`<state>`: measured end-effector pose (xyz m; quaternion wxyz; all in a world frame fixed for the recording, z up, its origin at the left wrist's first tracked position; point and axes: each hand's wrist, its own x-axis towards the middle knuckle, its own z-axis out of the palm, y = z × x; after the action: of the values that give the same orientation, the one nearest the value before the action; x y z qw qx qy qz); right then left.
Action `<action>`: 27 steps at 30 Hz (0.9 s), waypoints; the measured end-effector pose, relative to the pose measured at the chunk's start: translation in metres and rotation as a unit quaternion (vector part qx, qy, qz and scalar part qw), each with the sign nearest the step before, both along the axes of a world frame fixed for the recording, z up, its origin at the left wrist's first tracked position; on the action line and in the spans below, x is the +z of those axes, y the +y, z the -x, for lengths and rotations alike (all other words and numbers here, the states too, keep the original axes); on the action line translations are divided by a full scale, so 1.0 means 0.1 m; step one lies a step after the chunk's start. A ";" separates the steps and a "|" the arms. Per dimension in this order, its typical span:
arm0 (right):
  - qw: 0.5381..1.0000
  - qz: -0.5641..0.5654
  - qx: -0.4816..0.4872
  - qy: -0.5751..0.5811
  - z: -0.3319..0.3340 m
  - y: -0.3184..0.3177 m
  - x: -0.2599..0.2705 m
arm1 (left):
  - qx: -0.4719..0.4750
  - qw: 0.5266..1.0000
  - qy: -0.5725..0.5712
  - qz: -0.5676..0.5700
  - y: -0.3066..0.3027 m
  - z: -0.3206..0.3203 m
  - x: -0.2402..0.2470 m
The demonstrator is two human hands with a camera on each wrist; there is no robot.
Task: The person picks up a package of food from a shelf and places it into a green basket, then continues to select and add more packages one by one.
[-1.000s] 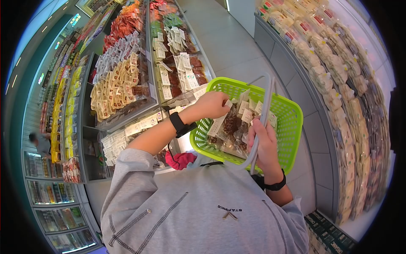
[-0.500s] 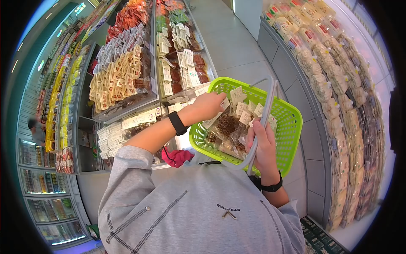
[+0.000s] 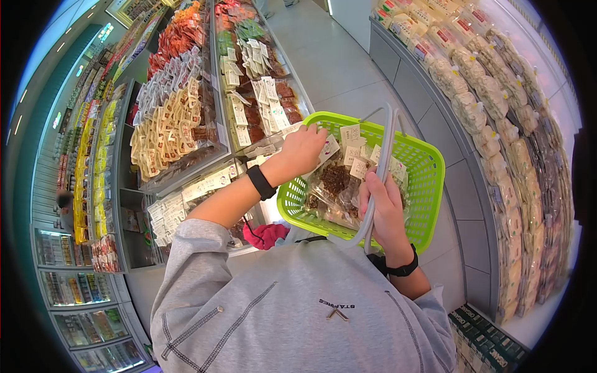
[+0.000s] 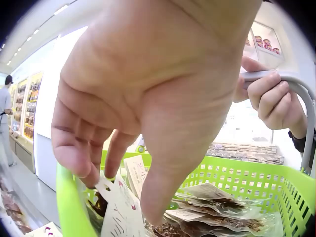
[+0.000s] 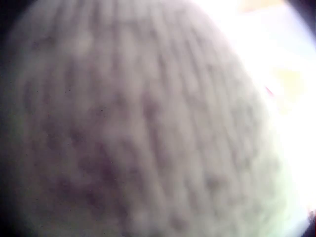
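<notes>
A lime-green basket holds several clear packages of brown dried food with white tags. My left hand is over its left side, beside a tag. In the left wrist view the left hand has its thumb apart from its loosely bent fingers; a white tag stands between them, touching the fingertips. My right hand grips the grey handle, also seen in the left wrist view. The right wrist view shows only a blurred, ribbed greyish surface.
A display case of tagged packages runs along the left of the basket. Bagged pale goods fill a shelf at the right. Dark printed boxes lie at lower right. A person stands in the aisle in the left wrist view.
My left hand has shifted slightly left and up, its fingers less curled than a second ago. The tags beside it stand more upright. My right hand still grips the handle.
</notes>
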<state>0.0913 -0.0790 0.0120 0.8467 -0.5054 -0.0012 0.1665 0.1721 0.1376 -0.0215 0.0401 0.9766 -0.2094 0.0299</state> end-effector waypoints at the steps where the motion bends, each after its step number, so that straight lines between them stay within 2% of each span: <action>1: 1.000 -0.002 -0.001 0.002 0.00 -0.01 0.00 | 0.010 0.999 0.047 -0.024 -0.01 0.00 0.00; 3: 1.000 -0.002 0.000 0.004 0.01 -0.02 0.01 | 0.030 0.987 0.142 -0.073 -0.02 -0.01 0.01; 6: 1.000 -0.007 0.002 -0.001 0.01 -0.02 0.02 | 0.041 0.980 0.180 -0.079 -0.02 -0.07 0.00; 9: 1.000 -0.018 0.004 -0.009 0.00 -0.02 0.00 | 0.023 0.981 0.187 -0.036 0.04 -0.12 0.05; 12: 1.000 -0.022 0.004 -0.013 0.00 -0.03 -0.01 | 0.020 0.998 0.043 0.030 0.05 -0.17 0.00; 15: 1.000 -0.020 0.005 -0.017 0.00 -0.03 0.00 | 0.040 0.994 -0.017 0.095 -0.22 -0.19 0.21; 18: 1.000 -0.011 0.005 -0.014 0.00 -0.04 0.02 | -0.038 0.986 -0.061 0.148 -0.40 -0.34 0.17; 21: 1.000 -0.007 0.000 -0.006 0.00 -0.04 -0.01 | -0.003 0.984 0.053 0.169 -0.48 -0.50 0.10; 24: 1.000 -0.016 0.007 0.008 -0.02 -0.08 0.00 | 0.025 0.956 0.040 0.289 -0.43 -0.61 -0.03; 27: 1.000 -0.019 0.011 0.013 -0.02 -0.10 0.02 | 0.076 0.963 0.011 0.258 -0.31 -0.53 0.01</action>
<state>0.0935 -0.0894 0.0145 0.8544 -0.4866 0.0010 0.1822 0.2250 0.1065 -0.0200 0.2907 0.9463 -0.1198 0.0753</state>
